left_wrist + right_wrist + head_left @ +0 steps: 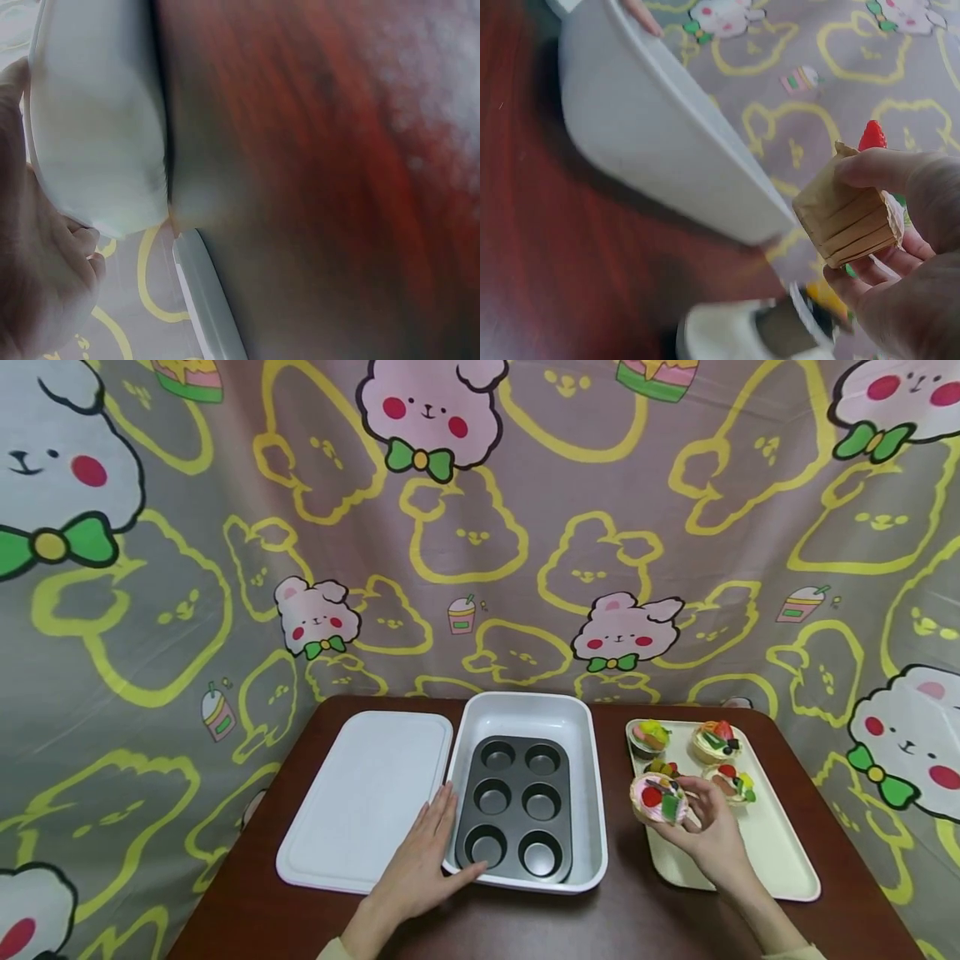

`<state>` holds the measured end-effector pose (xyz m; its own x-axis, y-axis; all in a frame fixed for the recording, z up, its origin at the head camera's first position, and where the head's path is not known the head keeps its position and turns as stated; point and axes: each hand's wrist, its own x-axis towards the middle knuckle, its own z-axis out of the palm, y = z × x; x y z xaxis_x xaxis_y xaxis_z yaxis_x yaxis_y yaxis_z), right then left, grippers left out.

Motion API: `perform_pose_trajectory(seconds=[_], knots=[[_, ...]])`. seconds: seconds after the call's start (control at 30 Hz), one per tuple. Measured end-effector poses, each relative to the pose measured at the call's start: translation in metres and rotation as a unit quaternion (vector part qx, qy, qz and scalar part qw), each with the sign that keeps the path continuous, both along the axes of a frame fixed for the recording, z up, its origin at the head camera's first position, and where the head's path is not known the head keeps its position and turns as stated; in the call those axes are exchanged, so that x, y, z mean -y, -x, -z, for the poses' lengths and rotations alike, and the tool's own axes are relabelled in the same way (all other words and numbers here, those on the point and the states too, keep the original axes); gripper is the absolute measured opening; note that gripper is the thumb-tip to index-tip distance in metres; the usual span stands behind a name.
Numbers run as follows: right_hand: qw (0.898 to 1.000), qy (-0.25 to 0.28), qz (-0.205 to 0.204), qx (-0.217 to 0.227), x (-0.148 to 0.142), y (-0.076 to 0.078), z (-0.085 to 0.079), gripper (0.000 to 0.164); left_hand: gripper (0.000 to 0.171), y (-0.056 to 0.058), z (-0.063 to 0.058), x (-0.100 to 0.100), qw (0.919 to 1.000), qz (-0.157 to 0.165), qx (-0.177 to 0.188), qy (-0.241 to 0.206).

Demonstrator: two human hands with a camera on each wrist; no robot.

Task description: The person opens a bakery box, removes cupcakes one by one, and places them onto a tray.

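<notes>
My right hand (705, 831) pinches a fruit tart (660, 799) with pink topping, a red round piece and a green piece, held above the left part of a cream tray (780, 868). In the right wrist view, its pleated tan cup (847, 214) sits between thumb and fingers. My left hand (423, 860) rests, fingers straight, at the near left corner of a white deep pan (592, 827). Inside that pan lies a dark muffin tin (517, 810) with several round cups, none holding anything. The left wrist view shows the hand (45, 277) against the pan's outer wall (97, 127).
On the cream tray stand more topped tarts, including one with strawberry (716, 743), one with yellow topping (651, 737) and one at the right (731, 783). Left of the pan lies a flat white lid (367, 802). A patterned curtain (480, 543) hangs behind the brown table (570, 927).
</notes>
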<state>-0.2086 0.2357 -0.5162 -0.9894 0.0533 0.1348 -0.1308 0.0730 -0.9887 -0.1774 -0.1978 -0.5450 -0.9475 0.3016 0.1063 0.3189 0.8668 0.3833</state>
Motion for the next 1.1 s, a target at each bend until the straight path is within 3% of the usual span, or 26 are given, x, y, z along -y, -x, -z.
perform_pose_trajectory(seconds=[0.13,0.3,0.5,0.63,0.77,1.1], knots=[[1.000,0.012,0.021,-0.015,-0.022,-0.010,0.011,0.069,0.117,0.000,0.000,0.000,1.0000,0.001,-0.003,-0.001],[0.997,-0.030,0.076,0.001,-0.043,-0.016,0.020,0.071,0.117,0.000,0.000,0.000,1.0000,-0.002,0.001,-0.001],[0.981,-0.123,0.141,0.055,-0.063,-0.016,0.027,0.071,0.117,0.000,0.000,0.000,1.0000,-0.002,0.005,-0.002],[0.970,-0.149,0.170,0.093,-0.077,-0.016,0.028,0.071,0.117,0.000,-0.001,0.000,1.0000,-0.001,0.005,-0.002],[0.965,-0.147,0.192,0.108,-0.092,-0.016,0.029,0.073,0.116,0.000,-0.002,0.000,1.0000,0.001,0.003,-0.003],[0.964,-0.193,0.149,0.106,-0.108,-0.019,0.038,0.067,0.116,0.000,-0.002,0.000,1.0000,0.001,0.004,0.001]])
